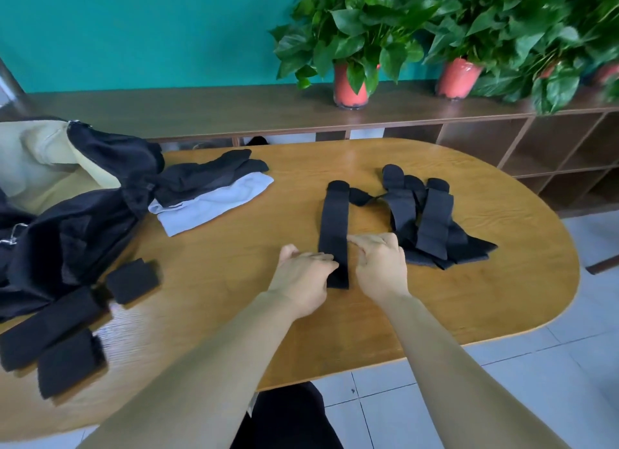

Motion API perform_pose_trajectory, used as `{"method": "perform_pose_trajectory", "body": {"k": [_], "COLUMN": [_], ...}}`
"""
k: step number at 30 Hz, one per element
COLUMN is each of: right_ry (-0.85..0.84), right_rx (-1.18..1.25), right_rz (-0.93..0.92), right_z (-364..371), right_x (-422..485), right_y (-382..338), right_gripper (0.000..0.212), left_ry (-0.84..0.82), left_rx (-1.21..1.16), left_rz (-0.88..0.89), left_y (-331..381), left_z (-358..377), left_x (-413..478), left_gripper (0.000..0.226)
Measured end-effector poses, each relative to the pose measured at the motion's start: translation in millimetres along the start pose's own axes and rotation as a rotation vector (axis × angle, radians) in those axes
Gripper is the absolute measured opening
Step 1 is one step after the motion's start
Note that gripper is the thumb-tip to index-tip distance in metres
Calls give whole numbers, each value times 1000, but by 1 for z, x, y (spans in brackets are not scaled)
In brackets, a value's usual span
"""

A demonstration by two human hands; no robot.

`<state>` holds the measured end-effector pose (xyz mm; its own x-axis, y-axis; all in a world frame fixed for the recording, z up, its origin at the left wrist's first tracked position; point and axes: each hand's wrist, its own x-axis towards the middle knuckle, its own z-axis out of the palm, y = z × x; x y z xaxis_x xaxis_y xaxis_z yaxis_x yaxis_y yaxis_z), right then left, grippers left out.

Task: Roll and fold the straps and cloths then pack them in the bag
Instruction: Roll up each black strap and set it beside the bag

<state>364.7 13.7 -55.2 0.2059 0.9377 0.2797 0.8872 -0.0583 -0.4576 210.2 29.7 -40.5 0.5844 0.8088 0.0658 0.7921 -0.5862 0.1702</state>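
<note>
Teal wall (134, 29) and a low brown shelf (201, 110) of potted plants (351, 46) stand behind an oval wooden table (469, 297), seen from above by the person working at it.

Both bare hands meet at the near end of one black strap (335, 220), which lies flat and straight, running away from the person. The left hand (303, 276) rests its fairly straight fingers on the strap's left edge. The right hand (378, 264) is curled, with thumb and forefinger seeming to pinch the right edge. The roll does not look started.

Just right of this strap lies a loose heap of straps (432, 220), overlapping one another. At the far left, folded black and white cloths (214, 190) sit beside the open black bag (83, 197), whose pale lining shows. Three rolled straps (67, 334) lie near the table's front left edge.

Risks, as a judgement: if the hands turn unevenly, the roll may run crooked and cone out. Loose first turns would let it spring open. The strap's far end lies close to a stray piece of the heap and could catch and drag it. The smooth wood may let the strap slide rather than roll.
</note>
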Motion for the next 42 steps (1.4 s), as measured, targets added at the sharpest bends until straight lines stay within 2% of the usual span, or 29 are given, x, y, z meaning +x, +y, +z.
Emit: {"method": "perform_pose_trajectory", "body": {"k": [16,23,28,34,37,42], "right_ry": [-108,-38,-70,-275,-349,-346], "right_rx": [-37,-101,-388,-717,-761,-718], "right_rz": [-33,-39,-89,-54,14,133], "right_z": [1,-6,-10,9,19,24], "right_x": [-36,-20,11,42,51,58], "right_y": [-38,-36,-37,-29,-22,-19], "right_gripper": [37,40,45,56,55,54], "left_ry": [-20,93,-23,-220,-291,-284], "left_rx": [-16,8,67,153,200,260], "left_rz": [8,19,9,-9,-41,-75], "left_y": [-11,-20,-23,-27,-30,-31], "left_z": [-25,-42,-43,-28,-18,-15], "left_x": [-87,-59,-17,17,18,11], "left_gripper": [53,37,52,64,59,57]}}
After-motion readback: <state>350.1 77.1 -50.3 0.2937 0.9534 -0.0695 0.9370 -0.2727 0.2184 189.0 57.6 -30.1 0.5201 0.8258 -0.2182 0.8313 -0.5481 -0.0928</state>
